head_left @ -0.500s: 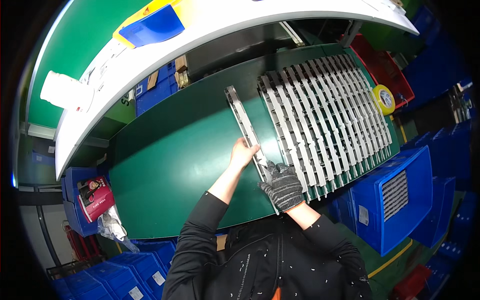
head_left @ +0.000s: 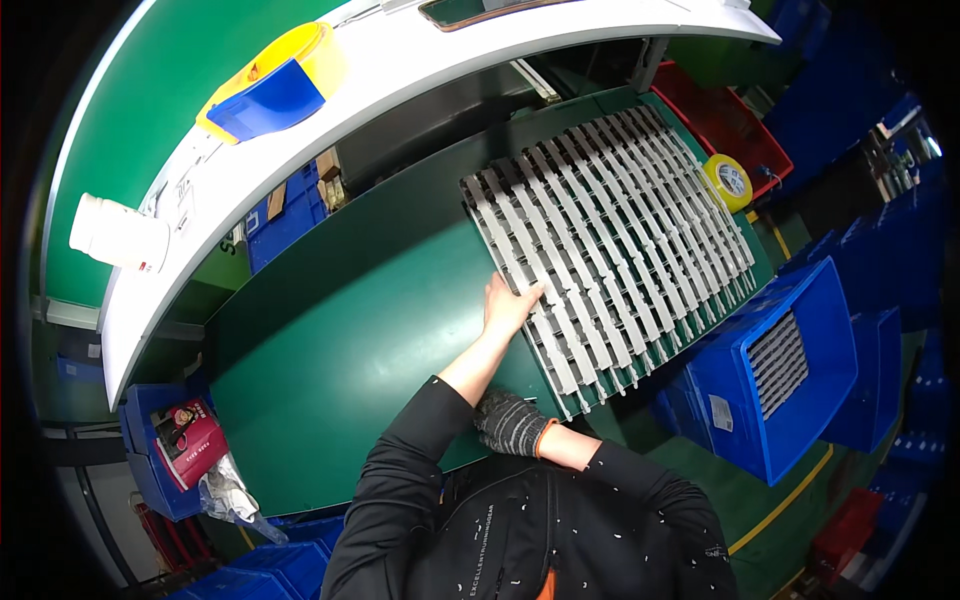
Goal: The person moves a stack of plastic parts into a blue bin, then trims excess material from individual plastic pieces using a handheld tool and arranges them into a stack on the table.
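Note:
My left hand is bare and closed on a long, narrow, pale metal strip. Thumb and fingers pinch this strip at its middle, at the left end of a slanting row of similar notched strips lying side by side. My right hand, in a dark grey knitted glove, is at the near table edge, below the strip's near end. Its fingers look curled, and their tips are partly hidden. A tiny pale piece shows beside the glove; whether it is held is unclear.
The strips lie on a green table. A yellow tape roll and a red bin are at the far right. Blue crates stand right of the table, one holding strips. A white shelf curves across the back.
The separate strip has moved right to join the row, with my left hand on it. My right hand has left the strip and drawn back left to the table edge. The view has shifted.

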Tool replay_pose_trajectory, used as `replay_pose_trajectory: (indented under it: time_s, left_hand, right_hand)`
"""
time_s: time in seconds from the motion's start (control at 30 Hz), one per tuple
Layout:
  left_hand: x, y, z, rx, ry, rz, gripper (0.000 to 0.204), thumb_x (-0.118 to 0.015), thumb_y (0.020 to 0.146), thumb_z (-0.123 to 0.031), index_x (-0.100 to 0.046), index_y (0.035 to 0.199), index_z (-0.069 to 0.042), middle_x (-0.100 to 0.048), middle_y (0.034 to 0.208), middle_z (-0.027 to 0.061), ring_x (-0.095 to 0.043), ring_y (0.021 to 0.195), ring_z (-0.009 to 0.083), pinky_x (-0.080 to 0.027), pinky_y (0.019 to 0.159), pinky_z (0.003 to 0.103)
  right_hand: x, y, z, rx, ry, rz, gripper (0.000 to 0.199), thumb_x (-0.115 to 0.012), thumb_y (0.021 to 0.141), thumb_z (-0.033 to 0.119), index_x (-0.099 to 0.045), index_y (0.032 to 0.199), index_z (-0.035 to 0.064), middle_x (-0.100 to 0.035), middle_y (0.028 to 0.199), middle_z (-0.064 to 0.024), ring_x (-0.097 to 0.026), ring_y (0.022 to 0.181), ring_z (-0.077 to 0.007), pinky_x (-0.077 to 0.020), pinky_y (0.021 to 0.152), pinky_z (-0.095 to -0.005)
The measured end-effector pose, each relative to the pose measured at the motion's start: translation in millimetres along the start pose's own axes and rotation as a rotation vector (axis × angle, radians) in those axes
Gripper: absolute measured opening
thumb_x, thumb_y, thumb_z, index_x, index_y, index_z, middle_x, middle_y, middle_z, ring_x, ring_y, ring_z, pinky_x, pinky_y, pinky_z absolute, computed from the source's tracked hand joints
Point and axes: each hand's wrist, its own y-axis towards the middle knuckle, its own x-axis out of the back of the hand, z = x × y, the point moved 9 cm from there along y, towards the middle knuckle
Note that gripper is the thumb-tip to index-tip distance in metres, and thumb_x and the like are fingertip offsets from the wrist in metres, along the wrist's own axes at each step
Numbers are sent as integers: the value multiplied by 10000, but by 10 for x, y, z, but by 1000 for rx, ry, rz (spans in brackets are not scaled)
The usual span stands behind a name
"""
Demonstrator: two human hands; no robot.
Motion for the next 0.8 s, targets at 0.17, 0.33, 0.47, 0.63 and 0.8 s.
replay_pose_trajectory:
  time_s: [0.17,0.33,0.47,0.63,0.8]
  left_hand:
    - [-85,-23,43,8,80,-184,891,-730,638,-381,-298,1250,102,-408,1185,255,-442,1097,384,-371,941,402]
    - [-37,58,98,33,60,-191,881,-727,647,-383,-309,1252,101,-430,1162,253,-448,1098,373,-379,933,399]
    - [-63,73,68,28,61,-230,870,-721,657,-389,-315,1251,100,-438,1162,251,-446,1105,369,-372,941,397]
    - [-42,-1,43,95,34,-311,869,-706,679,-390,-297,1278,88,-424,1211,250,-426,1147,353,-353,969,379]
    - [-5,-104,84,171,45,-438,897,-707,664,-421,-302,1278,92,-421,1216,255,-429,1145,355,-353,971,384]
  right_hand:
    - [-19,-115,116,59,-19,78,430,-587,720,230,-552,1103,39,-561,1089,-178,-521,1019,-335,-402,892,-412]
    - [187,-408,15,114,131,-142,397,-582,767,292,-568,1073,39,-575,1046,-175,-537,987,-319,-420,862,-421]
    - [222,-520,-156,43,232,-25,361,-563,794,289,-575,1046,30,-586,999,-171,-549,959,-316,-433,841,-400]
    - [448,-825,-338,143,312,-11,327,-547,819,280,-584,1025,29,-592,981,-160,-557,941,-308,-441,830,-388]
    - [903,-1226,-825,129,399,-74,311,-538,825,282,-599,1012,41,-605,963,-142,-570,913,-292,-453,813,-368]
